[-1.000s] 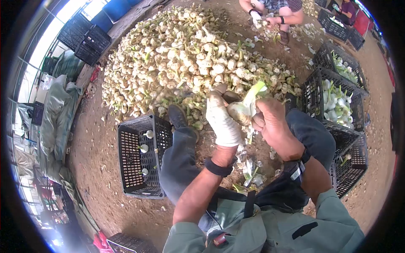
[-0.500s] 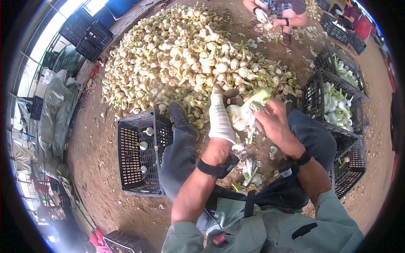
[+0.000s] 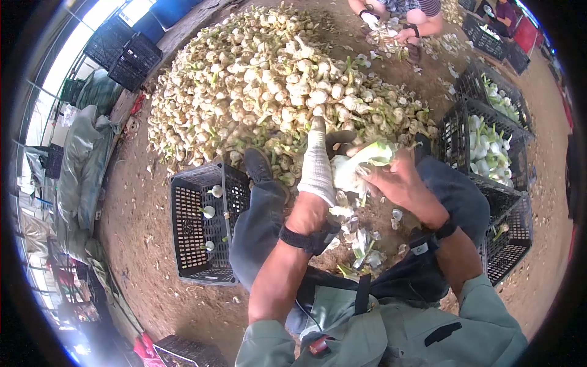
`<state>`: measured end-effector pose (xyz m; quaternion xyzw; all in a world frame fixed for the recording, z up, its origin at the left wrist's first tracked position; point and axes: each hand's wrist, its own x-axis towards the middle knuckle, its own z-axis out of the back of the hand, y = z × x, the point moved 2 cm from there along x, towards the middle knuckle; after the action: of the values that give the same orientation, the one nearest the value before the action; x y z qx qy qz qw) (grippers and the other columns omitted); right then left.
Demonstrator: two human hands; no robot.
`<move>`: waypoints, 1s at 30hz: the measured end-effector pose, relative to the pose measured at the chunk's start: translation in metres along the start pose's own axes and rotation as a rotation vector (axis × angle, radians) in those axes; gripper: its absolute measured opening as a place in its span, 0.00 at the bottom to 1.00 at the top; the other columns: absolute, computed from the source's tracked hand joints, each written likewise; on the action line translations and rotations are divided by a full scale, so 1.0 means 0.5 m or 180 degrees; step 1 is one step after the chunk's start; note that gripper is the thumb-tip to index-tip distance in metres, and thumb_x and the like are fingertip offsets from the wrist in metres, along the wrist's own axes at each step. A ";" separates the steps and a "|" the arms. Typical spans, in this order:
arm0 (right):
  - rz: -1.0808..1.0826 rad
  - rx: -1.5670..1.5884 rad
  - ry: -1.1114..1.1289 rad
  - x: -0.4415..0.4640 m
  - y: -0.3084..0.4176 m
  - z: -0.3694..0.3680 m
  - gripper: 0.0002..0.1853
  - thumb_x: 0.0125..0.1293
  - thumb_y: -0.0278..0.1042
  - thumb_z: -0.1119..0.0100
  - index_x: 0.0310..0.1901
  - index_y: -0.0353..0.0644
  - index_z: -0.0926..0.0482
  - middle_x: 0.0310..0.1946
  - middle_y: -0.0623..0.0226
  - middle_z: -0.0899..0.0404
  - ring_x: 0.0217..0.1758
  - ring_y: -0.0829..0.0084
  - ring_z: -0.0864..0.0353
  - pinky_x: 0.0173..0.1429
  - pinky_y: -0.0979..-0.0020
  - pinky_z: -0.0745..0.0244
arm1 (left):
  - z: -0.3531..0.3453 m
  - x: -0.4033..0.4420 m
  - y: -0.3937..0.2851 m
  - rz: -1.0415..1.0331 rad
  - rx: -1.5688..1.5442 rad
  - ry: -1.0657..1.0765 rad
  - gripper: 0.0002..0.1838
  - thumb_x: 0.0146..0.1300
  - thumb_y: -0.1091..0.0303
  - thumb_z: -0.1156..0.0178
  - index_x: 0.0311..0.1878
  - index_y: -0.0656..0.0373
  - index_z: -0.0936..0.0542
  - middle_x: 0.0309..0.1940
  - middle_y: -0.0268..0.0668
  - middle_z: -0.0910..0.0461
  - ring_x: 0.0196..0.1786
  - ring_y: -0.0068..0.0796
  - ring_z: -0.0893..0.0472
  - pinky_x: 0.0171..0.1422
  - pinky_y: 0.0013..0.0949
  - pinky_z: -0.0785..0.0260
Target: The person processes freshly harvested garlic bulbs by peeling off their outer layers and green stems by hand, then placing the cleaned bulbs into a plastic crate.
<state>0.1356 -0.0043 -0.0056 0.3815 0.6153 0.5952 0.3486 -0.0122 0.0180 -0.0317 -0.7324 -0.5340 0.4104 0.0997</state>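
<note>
My left hand, in a white knit glove with dark, soiled fingers, is closed around a garlic bulb in front of my knees. The bulb is white, with a pale green stem and loose outer leaves pointing up and right. My bare right hand pinches the bulb's leafy skin from the right, thumb and fingers pressed together. Some of the left fingers are hidden behind the bulb. Below both hands, peeled garlic skins lie scattered on the dirt between my legs.
A large heap of garlic rises ahead. Left of my leg stands a black crate holding a few bulbs. Crates of cleaned garlic stand at right, with another crate nearer me. A co-worker crouches beyond the heap.
Both hands have shifted only slightly. My right fingers have moved in closer around the bulb's leaves, and the leafy top now points more to the right. The co-worker's hands have moved.
</note>
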 end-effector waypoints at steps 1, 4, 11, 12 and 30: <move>0.0239 -0.0148 -0.0229 0.001 -0.033 0.005 0.13 0.68 0.28 0.42 0.53 0.33 0.23 0.31 0.67 0.19 0.22 0.85 0.28 0.24 0.80 0.33 | -0.004 -0.010 0.000 -0.0286 0.0068 0.0007 0.39 0.63 0.31 0.49 0.48 0.67 0.24 0.29 0.39 0.22 0.31 0.32 0.20 0.38 0.32 0.22; 0.0315 -0.0058 -0.0436 0.000 -0.030 0.005 0.13 0.69 0.29 0.43 0.51 0.32 0.23 0.32 0.68 0.19 0.24 0.84 0.26 0.26 0.80 0.31 | -0.012 -0.020 0.012 -0.0862 0.0341 -0.0157 0.41 0.64 0.31 0.51 0.54 0.68 0.27 0.30 0.39 0.22 0.32 0.31 0.20 0.40 0.32 0.22; 0.0317 0.0205 -0.0099 -0.002 -0.030 0.011 0.11 0.72 0.28 0.47 0.51 0.30 0.25 0.32 0.61 0.20 0.26 0.76 0.21 0.30 0.74 0.22 | -0.019 -0.029 -0.001 -0.0644 -0.0196 -0.0156 0.42 0.62 0.27 0.54 0.47 0.67 0.25 0.26 0.38 0.24 0.25 0.26 0.24 0.29 0.28 0.27; 0.0346 0.0343 -0.0095 -0.002 -0.027 0.012 0.11 0.72 0.29 0.46 0.50 0.31 0.25 0.33 0.61 0.20 0.26 0.75 0.20 0.29 0.74 0.22 | -0.012 -0.024 -0.003 -0.0647 -0.0196 -0.0150 0.42 0.62 0.27 0.54 0.47 0.67 0.25 0.26 0.38 0.24 0.25 0.26 0.24 0.29 0.28 0.27; 0.0974 -0.1581 -0.0901 0.012 -0.085 -0.024 0.09 0.57 0.11 0.47 0.37 0.35 0.21 0.30 0.67 0.18 0.29 0.75 0.24 0.34 0.72 0.31 | -0.066 -0.080 -0.010 -0.2472 0.0015 0.0065 0.33 0.73 0.39 0.59 0.55 0.64 0.26 0.32 0.35 0.22 0.30 0.21 0.25 0.34 0.25 0.31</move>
<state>0.1201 -0.0046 -0.0471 0.4519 0.3322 0.7137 0.4196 0.0036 -0.0048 0.0122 -0.4795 -0.7696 0.3359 0.2546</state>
